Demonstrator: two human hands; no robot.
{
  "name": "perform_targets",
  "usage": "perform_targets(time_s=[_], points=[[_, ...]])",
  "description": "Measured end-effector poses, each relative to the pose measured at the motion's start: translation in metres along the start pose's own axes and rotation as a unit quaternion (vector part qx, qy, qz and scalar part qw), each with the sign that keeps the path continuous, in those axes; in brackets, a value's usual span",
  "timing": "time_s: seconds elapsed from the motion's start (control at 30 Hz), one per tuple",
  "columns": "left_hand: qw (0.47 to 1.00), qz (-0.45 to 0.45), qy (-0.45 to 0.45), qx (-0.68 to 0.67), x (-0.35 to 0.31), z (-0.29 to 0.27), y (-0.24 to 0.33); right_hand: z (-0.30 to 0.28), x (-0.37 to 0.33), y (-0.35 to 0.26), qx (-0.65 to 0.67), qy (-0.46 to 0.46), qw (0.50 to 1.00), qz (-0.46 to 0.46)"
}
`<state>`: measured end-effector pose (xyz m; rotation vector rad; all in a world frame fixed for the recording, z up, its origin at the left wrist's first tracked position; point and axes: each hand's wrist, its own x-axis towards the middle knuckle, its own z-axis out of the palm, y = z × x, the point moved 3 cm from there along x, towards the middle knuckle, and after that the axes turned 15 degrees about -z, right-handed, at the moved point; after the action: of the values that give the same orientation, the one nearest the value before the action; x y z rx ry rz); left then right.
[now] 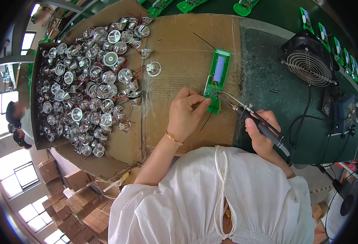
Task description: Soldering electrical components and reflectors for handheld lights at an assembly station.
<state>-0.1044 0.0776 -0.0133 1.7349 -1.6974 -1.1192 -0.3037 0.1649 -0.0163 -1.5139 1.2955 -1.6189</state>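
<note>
Pinching at the circuit board (212, 92), thumb and forefinger of the left hand (185, 112) close together; too small to tell whether a fine wire sits between the tips. Right hand (263, 130) wrapped around the dark grip of a soldering iron (272, 137), thumb along its side; a slim metal tube (235, 99) on it curves toward the board.

Board lies in a green housing (226, 67), open side up, on a cardboard sheet (179, 61) in front of the body. Blue-violet cell (219, 68) fills the upper part, red wires by its lower end.

Handling, by judgement: shell light and stiff, probably smooth plastic, apt to skid on cardboard; most of its weight likely in the cell. Joints and fine wires look fragile. Best held by the long side walls, clear of the board; iron by its grip only, metal end presumably hot.

Further out: left, a carton (35, 101) heaped with silvery reflectors (101, 77), one lying loose beside the heap. Right, a black fan (309, 67) with wire guard, and a blue box (345, 116). More green housings (244, 8) along the far edge.
</note>
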Motion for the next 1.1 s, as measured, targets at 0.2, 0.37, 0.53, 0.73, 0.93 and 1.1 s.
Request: perform_targets(time_s=[0.2,0.37,0.53,0.73,0.93,1.1], points=[[0.999,0.001,-0.024,0.036,0.002,0.002,0.001,0.001,0.000,0.001,-0.008,-0.024,1.000,-0.008],[0.999,-0.013,-0.034,0.021,0.006,0.002,0.000,0.001,-0.002,0.000,0.010,0.012,1.000,0.022],[0.999,-0.005,-0.039,0.033,0.008,0.001,0.001,-0.004,-0.003,-0.003,0.053,0.053,0.997,0.028],[0.999,-0.022,-0.032,0.017,0.009,0.002,0.002,-0.005,-0.004,-0.001,0.053,0.035,0.997,0.037],[0.998,-0.002,-0.034,0.059,0.004,-0.002,0.006,-0.005,-0.006,-0.001,0.055,0.037,0.997,0.047],[0.997,0.074,0.024,-0.018,-0.011,-0.009,0.021,-0.011,-0.008,0.004,0.036,0.013,0.999,0.032]])
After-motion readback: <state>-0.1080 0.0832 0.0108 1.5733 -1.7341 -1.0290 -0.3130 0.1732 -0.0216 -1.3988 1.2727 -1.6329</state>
